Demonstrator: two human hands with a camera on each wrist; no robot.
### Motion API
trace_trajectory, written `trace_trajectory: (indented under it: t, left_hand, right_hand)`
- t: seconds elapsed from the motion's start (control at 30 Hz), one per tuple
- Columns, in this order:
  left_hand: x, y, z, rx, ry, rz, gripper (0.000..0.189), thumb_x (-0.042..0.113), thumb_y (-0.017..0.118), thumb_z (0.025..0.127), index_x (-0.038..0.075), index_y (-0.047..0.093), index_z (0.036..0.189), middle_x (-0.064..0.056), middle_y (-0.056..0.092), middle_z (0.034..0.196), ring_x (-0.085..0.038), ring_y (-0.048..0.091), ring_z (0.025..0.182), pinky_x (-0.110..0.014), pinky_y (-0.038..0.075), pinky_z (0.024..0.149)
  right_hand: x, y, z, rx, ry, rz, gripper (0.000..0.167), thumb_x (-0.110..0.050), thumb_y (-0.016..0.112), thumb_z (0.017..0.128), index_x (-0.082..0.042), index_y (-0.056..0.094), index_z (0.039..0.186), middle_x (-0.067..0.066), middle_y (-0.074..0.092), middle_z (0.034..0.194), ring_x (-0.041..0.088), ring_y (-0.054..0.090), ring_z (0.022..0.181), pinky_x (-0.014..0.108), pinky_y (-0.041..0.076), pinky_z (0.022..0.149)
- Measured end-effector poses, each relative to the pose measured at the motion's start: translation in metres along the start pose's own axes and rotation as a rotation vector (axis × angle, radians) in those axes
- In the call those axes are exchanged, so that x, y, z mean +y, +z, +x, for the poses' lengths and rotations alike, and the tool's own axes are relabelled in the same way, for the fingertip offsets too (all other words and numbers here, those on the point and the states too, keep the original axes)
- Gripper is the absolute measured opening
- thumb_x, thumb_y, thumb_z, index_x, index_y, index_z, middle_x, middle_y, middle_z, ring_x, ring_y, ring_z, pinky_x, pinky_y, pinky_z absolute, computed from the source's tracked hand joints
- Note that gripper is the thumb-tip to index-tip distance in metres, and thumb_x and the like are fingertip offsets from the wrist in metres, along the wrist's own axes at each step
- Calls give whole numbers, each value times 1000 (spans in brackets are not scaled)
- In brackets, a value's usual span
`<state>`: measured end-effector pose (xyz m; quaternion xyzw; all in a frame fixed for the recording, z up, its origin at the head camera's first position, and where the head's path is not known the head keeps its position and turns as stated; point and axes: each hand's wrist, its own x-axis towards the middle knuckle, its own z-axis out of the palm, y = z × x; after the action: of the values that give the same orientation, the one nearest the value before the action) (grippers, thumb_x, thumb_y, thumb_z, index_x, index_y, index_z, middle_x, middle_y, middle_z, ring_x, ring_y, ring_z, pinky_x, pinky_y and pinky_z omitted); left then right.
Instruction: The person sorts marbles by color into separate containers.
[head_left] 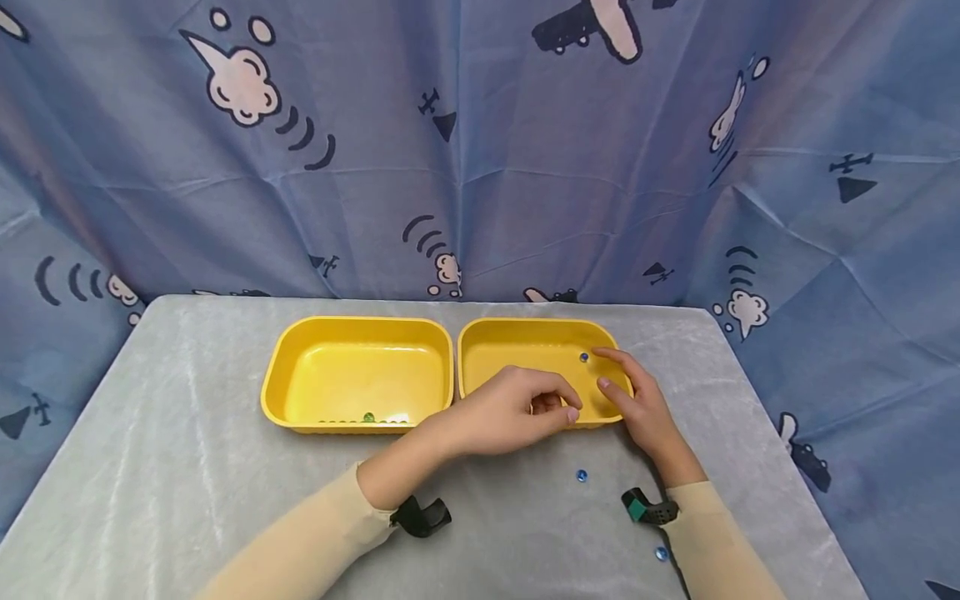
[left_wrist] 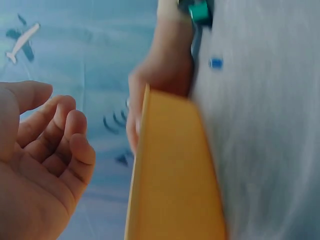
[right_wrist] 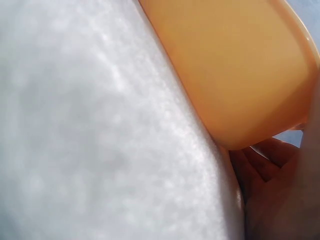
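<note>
Two yellow plastic trays stand side by side on the table. My right hand [head_left: 654,417] grips the right end of the right tray [head_left: 517,346], the thumb reaching over the rim and other fingers along the outside. In that tray lies a small blue glass marble [head_left: 584,357]. Over its front rim hovers my left hand [head_left: 513,410], fingers loosely bent; the left wrist view shows nothing between them. A green marble [head_left: 369,417] is near the front wall inside the left tray [head_left: 360,358]. The left hand hides part of the right tray's floor.
On the grey cloth-covered table [head_left: 187,467], one blue marble [head_left: 582,476] lies before the right tray and another blue marble [head_left: 662,553] beside the right sleeve. A blue patterned curtain [head_left: 495,217] hangs behind and at both sides. Each wrist wears a black band.
</note>
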<state>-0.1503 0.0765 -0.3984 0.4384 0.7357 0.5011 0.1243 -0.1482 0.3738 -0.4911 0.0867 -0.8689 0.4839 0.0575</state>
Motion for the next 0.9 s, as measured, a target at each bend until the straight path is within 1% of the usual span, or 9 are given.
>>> trace_trajectory:
  t: [0.13, 0.27, 0.33, 0.4, 0.47, 0.53, 0.6, 0.77, 0.9]
  left_hand:
    - [10, 19, 1, -80, 39, -46, 11, 17, 71, 109, 12, 79, 115, 12, 66, 84, 1, 57, 71, -17, 52, 68]
    - [9, 41, 1, -142, 54, -58, 11, 17, 69, 110, 12, 78, 114, 12, 64, 83, 4, 55, 71, -14, 51, 68]
    - [6, 51, 1, -154, 54, -52, 11, 17, 68, 110, 13, 78, 114, 12, 63, 81, 6, 54, 69, -13, 50, 67]
    - [3, 59, 0, -160, 51, -47, 12, 17, 68, 110, 12, 78, 115, 12, 62, 80, 6, 52, 67, -13, 49, 66]
    - [-1, 65, 0, -165, 47, -46, 13, 17, 68, 110, 11, 79, 116, 12, 62, 79, 6, 52, 65, -13, 49, 64]
    - [-4, 70, -1, -170, 41, -47, 14, 16, 68, 110, 10, 79, 118, 12, 62, 78, 5, 52, 63, -13, 49, 63]
    - [-8, 74, -1, -173, 31, -39, 16, 17, 69, 110, 9, 79, 119, 12, 62, 78, 5, 51, 62, -14, 49, 62]
    - [-18, 82, -3, -173, -1, -13, 14, 18, 71, 109, 10, 79, 117, 13, 61, 76, 5, 50, 60, -13, 47, 61]
    - [-25, 87, -4, -159, 4, 33, 10, 18, 72, 108, 12, 79, 113, 15, 62, 78, 7, 51, 63, -12, 48, 63]
  right_hand:
    - [0, -1, 0, 2, -11, 8, 42, -13, 60, 110, -8, 61, 151, 16, 56, 158, 38, 45, 149, 72, 29, 122]
    - [-1, -1, 1, 12, -23, 10, 41, -11, 61, 110, -6, 62, 150, 15, 58, 156, 35, 45, 149, 68, 29, 123]
    - [-2, 0, 1, 13, -29, 9, 41, -11, 61, 109, -6, 63, 150, 15, 59, 155, 32, 46, 149, 58, 30, 126]
    - [-2, 1, 1, 13, -37, 4, 41, -11, 62, 109, -7, 63, 150, 14, 60, 155, 28, 47, 148, 44, 31, 126]
    - [-1, 1, 2, 13, -44, 3, 41, -10, 62, 109, -8, 63, 150, 13, 61, 154, 25, 47, 148, 31, 30, 124]
    - [0, 1, 2, 14, -50, 4, 42, -10, 62, 109, -9, 63, 151, 13, 61, 154, 22, 47, 148, 23, 29, 121]
    - [0, 1, 2, 17, -48, 2, 42, -10, 62, 109, -10, 64, 150, 12, 61, 154, 22, 47, 149, 22, 29, 121]
    - [1, 1, 3, 16, -38, -5, 42, -10, 63, 108, -10, 64, 150, 12, 61, 154, 26, 46, 149, 27, 29, 123]
    - [1, 0, 1, 21, -38, -5, 42, -10, 63, 108, -9, 63, 150, 12, 61, 153, 26, 47, 149, 27, 29, 123]
